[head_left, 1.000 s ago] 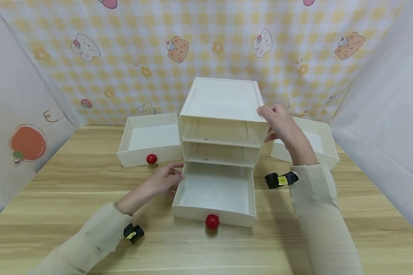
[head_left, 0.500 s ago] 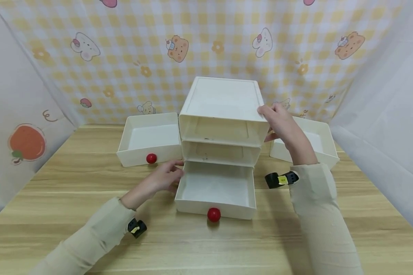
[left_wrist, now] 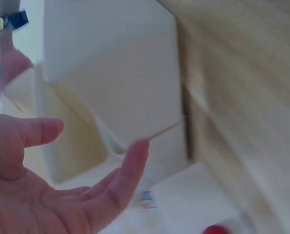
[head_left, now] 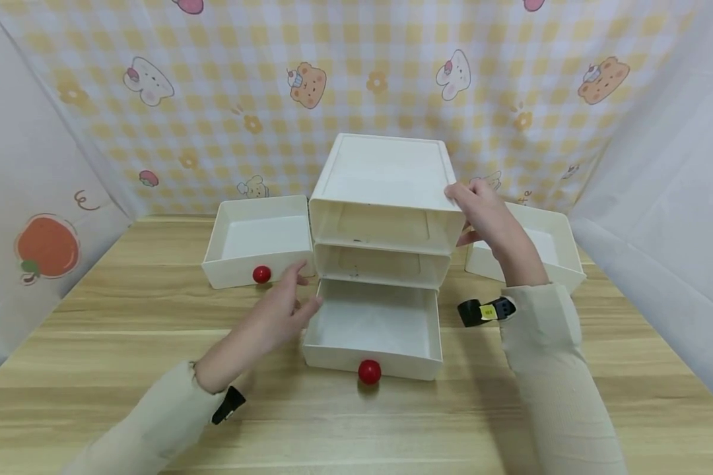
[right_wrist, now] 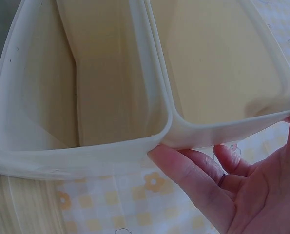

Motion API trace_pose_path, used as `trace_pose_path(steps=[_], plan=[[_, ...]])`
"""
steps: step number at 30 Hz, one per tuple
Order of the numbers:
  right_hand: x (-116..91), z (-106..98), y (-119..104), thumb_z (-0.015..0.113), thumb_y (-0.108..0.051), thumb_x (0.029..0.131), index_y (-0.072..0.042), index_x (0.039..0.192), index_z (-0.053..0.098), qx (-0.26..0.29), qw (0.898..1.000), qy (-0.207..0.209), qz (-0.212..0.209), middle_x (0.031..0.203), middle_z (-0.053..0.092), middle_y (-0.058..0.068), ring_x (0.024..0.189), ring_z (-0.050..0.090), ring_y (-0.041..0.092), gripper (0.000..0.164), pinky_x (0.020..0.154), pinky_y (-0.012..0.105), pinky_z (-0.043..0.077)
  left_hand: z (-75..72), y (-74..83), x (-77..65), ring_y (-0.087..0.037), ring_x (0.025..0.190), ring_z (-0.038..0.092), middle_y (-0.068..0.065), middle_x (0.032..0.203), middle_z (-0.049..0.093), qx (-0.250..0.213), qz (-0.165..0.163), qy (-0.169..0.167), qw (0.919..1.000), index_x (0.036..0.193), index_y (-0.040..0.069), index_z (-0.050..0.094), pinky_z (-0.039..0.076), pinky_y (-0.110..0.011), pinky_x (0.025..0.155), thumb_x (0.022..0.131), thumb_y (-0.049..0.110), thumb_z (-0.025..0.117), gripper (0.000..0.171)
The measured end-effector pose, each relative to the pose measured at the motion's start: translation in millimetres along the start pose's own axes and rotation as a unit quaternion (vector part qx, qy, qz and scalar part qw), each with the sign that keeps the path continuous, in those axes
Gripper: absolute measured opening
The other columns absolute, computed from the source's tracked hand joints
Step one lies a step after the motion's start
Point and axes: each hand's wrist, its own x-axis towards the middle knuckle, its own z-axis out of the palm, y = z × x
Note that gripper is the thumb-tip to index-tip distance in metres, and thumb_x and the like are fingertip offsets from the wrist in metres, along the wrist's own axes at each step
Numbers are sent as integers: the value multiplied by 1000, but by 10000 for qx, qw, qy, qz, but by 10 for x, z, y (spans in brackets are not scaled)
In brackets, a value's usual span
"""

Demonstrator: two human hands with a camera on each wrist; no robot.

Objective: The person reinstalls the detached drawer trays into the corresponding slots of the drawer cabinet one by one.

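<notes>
A white drawer cabinet (head_left: 386,171) stands mid-table, its upper two slots without drawers. From the bottom slot a white drawer (head_left: 404,369) with a red round knob (head_left: 369,371) sticks out toward me. My right hand (head_left: 490,218) holds the cabinet's top right corner, thumb on top and fingers along the side; the right wrist view shows fingertips against the cabinet wall (right_wrist: 110,161). Beside the drawer's left wall is my left hand (head_left: 273,320), fingers extended and holding nothing. In the left wrist view its palm (left_wrist: 37,204) faces the camera near the cabinet side (left_wrist: 130,83).
A second drawer (head_left: 232,272) with a red knob (head_left: 261,274) sits left of the cabinet. Another drawer (head_left: 561,244) lies at the right, partly hidden behind my right arm. A checked cloth (head_left: 380,53) hangs behind the wooden table (head_left: 125,316).
The bottom drawer slid slightly inward between the first two frames, my left hand at its left side. Since then my left hand has turned and spread its fingers. The right hand stayed put.
</notes>
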Motion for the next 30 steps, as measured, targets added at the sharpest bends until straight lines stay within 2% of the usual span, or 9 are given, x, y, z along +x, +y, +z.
trace_pose_path(steps=[3, 7, 10, 12, 15, 17, 21, 25, 30], plan=[[0, -3, -5, 37, -42, 92, -12, 84, 29, -6, 10000, 20, 37, 96, 34, 5, 67, 48, 14, 32, 56, 30, 53, 24, 115, -111, -29, 111, 54, -17, 134, 45, 793, 603, 480, 9939, 145, 2, 21, 50, -44, 90, 92, 29, 56, 69], [1, -4, -5, 37, -42, 92, -12, 85, 30, 4, 10000, 9, 22, 98, 36, 5, 68, 51, 15, 32, 56, 30, 54, 100, 250, -242, -32, 121, 48, -16, 132, 48, 1661, 1543, 890, 9699, 142, 5, 31, 45, -48, 98, 90, 27, 60, 64], [-2, -1, 0, 37, -41, 92, -11, 85, 30, 4, 10000, 16, 12, 99, 37, 6, 68, 51, 15, 32, 55, 30, 53, 165, 320, -302, -28, 116, 52, -10, 127, 53, 2031, 2194, 933, 9497, 138, 10, 39, 47, -43, 97, 87, 24, 63, 58], [-3, 1, 0, 37, -41, 92, -11, 85, 31, 11, 10000, 20, 11, 98, 36, 6, 67, 51, 15, 32, 55, 30, 53, 212, 348, -318, -23, 107, 56, -6, 118, 57, 2181, 2622, 933, 9354, 132, 12, 47, 51, -37, 90, 84, 20, 66, 52], [-4, 4, 2, 37, -42, 92, -11, 86, 31, 21, 10000, 8, 15, 99, 37, 6, 68, 52, 15, 32, 56, 30, 53, 282, 360, -320, -18, 95, 58, -2, 106, 60, 2412, 3097, 865, 9157, 121, 13, 57, 52, -31, 81, 80, 13, 69, 43], [-7, 6, 5, 37, -42, 92, -10, 87, 32, 21, 10000, -5, 18, 101, 40, 8, 69, 55, 16, 32, 56, 30, 54, 322, 360, -318, -17, 91, 57, 0, 101, 61, 2550, 3203, 758, 9092, 116, 15, 60, 51, -28, 78, 77, 9, 70, 40], [-8, 10, 2, 37, -42, 93, -10, 90, 34, 10, 10000, -29, 27, 105, 43, 11, 71, 59, 17, 33, 56, 29, 54, 365, 375, -330, -14, 85, 53, 2, 95, 59, 2797, 3102, 532, 9071, 109, 20, 62, 49, -24, 73, 76, 6, 68, 36], [-4, 8, -5, 37, -42, 93, -11, 88, 32, 20, 10000, -34, 26, 103, 40, 8, 70, 56, 16, 32, 56, 29, 53, 390, 387, -332, -14, 79, 49, 3, 90, 57, 2888, 3118, 514, 9037, 103, 21, 63, 45, -21, 67, 75, 6, 69, 32], [0, 1, -6, 37, -42, 93, -12, 84, 29, 17, 10000, -37, 33, 98, 36, 5, 69, 49, 15, 32, 56, 30, 53, 419, 382, -319, -13, 73, 45, 3, 85, 54, 3076, 3196, 558, 8945, 98, 20, 62, 39, -19, 60, 74, 5, 70, 30]])
